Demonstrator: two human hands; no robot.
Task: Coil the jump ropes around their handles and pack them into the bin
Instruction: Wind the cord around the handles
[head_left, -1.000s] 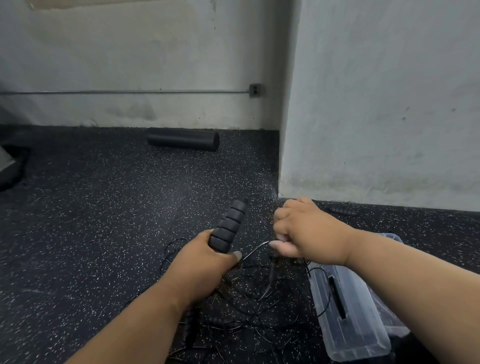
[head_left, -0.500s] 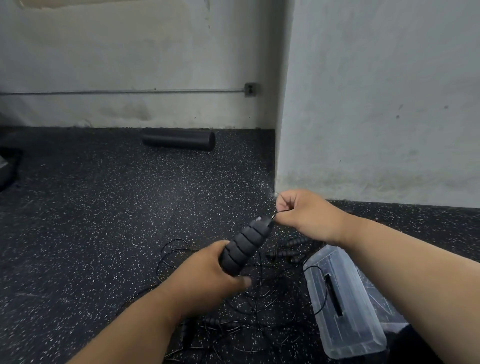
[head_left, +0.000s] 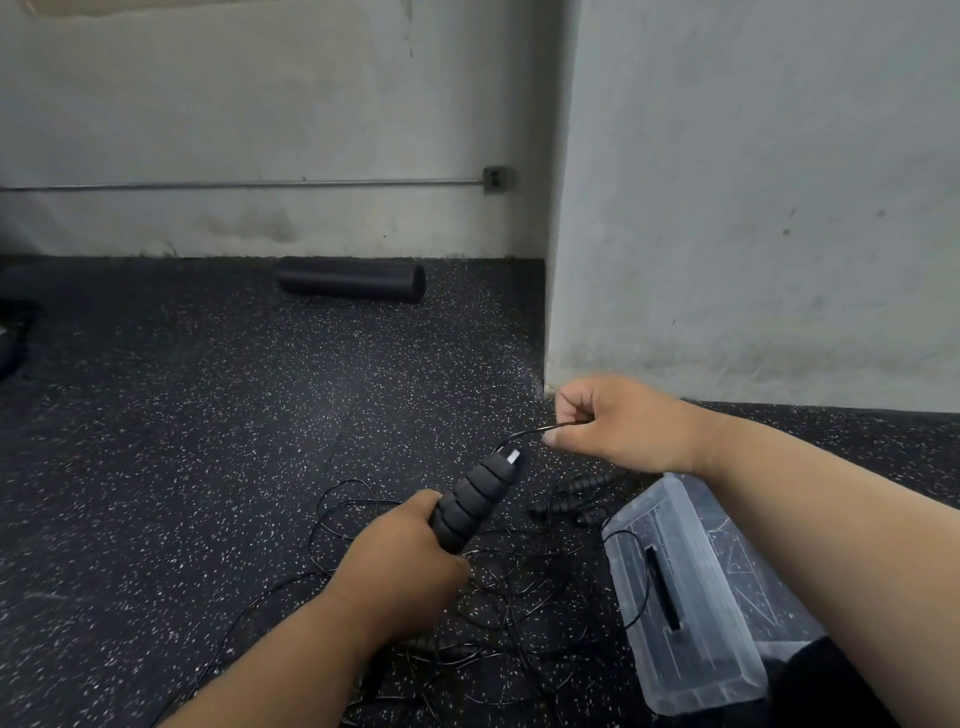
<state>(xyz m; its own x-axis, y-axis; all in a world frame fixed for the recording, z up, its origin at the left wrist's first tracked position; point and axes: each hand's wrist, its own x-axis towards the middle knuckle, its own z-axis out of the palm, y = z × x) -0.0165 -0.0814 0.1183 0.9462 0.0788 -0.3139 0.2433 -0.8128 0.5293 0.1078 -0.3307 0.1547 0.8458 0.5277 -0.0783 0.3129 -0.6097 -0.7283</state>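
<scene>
My left hand (head_left: 400, 566) grips a black ribbed jump rope handle (head_left: 475, 501) that points up and to the right, its white tip showing. My right hand (head_left: 618, 423) pinches the thin black rope (head_left: 524, 435) just beyond that tip, to the upper right. A tangle of loose black rope (head_left: 493, 597) lies on the speckled floor below both hands. More black handles (head_left: 576, 496) lie on the floor under my right wrist. A clear plastic bin (head_left: 680, 587) sits on the floor at the lower right, partly hidden by my right forearm.
A black foam roller (head_left: 350, 279) lies by the far wall. A white wall corner (head_left: 550, 312) juts out just behind my right hand. A dark object (head_left: 13, 338) sits at the left edge. Open speckled floor stretches to the left.
The handle has tilted from upright to pointing right. My right hand rose from the tangle to the handle's tip, then drew away to the right with the rope.
</scene>
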